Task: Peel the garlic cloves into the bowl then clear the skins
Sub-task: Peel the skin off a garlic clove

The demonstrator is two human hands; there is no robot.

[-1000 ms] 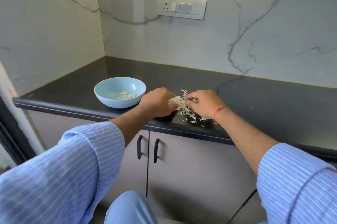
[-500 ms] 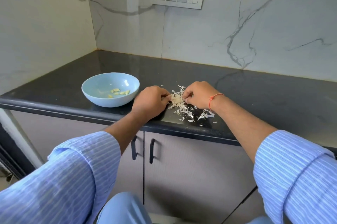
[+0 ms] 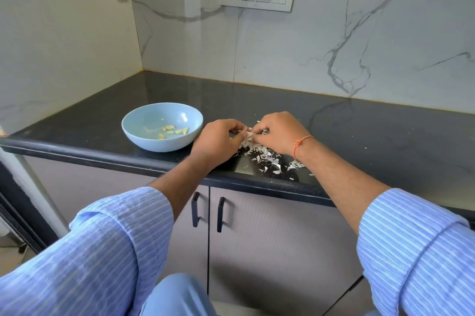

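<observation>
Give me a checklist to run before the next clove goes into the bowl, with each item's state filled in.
1. Both hands on the piece: left hand and right hand pinch a garlic piece between them: ok.
2. Clove fully peeled: hidden by fingers: cannot tell.
3. Bowl within reach, beside the left hand: ok.
4. Bowl holds only peeled cloves, no skins visible: ok.
5. Skins gathered: scattered on the counter near its front edge: not ok.

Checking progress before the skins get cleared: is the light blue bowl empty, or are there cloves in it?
Not empty. The round light blue bowl sits upright on the black countertop with a few pale yellow peeled garlic cloves on its bottom.
</observation>
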